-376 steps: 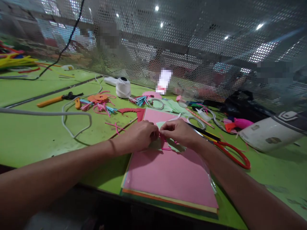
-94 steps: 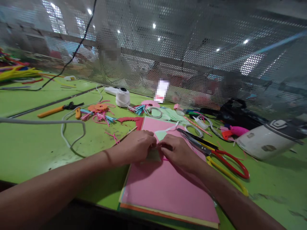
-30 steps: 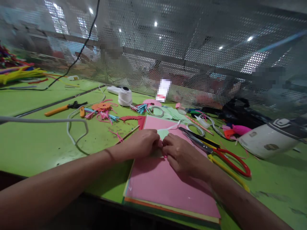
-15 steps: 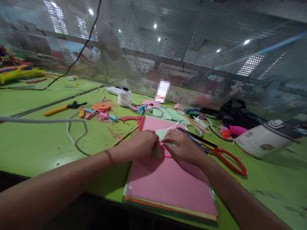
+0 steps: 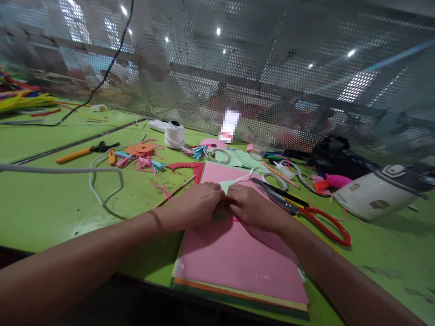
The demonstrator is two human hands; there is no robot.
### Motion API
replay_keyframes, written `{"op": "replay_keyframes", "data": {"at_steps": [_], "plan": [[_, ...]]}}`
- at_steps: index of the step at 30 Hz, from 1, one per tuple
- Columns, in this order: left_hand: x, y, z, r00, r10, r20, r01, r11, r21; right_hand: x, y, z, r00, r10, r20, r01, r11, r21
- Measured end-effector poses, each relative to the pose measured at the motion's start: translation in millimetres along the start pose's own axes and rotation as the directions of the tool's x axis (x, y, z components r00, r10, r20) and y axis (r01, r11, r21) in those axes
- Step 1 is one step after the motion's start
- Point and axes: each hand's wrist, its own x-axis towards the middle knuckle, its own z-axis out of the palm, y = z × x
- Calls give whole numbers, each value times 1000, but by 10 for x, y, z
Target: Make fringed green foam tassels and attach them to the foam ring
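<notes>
My left hand [image 5: 204, 203] and my right hand [image 5: 254, 204] meet over a stack of coloured sheets [image 5: 238, 262], pink on top. Fingers of both hands are closed around a small pale green paper piece [image 5: 227, 184], mostly hidden beneath them. A thin white strip [image 5: 244, 176] lies just beyond my right hand. A bit of bright pink cord [image 5: 235, 220] shows under the right fingers. Beside my right wrist rest large scissors [image 5: 324, 226] with red handles, their blades towards the far edge of the stack.
Beyond the stack are pale green paper pieces [image 5: 243, 158], a white thread spool [image 5: 174, 137] and orange and pink paper tassels [image 5: 140, 150]. Orange-handled pliers [image 5: 74, 155] and a grey cable [image 5: 91, 181] lie left. A white jug [image 5: 365, 194] and black bag [image 5: 335, 156] are at right.
My right hand has moved slightly left, its fingers closing in against my left hand and covering more of the green paper. The view has shifted a little.
</notes>
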Motion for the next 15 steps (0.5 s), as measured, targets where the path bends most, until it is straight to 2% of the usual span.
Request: {"op": "replay_keyframes", "data": {"at_steps": [9, 15], "plan": [[-14, -5, 16, 999, 29, -33, -28, 999, 24, -22, -20, 34, 999, -27, -23, 26, 998, -64], [-27, 16, -31, 998, 70, 4, -70, 997, 42, -109, -56, 92, 994, -66, -83, 56, 992, -110]]}}
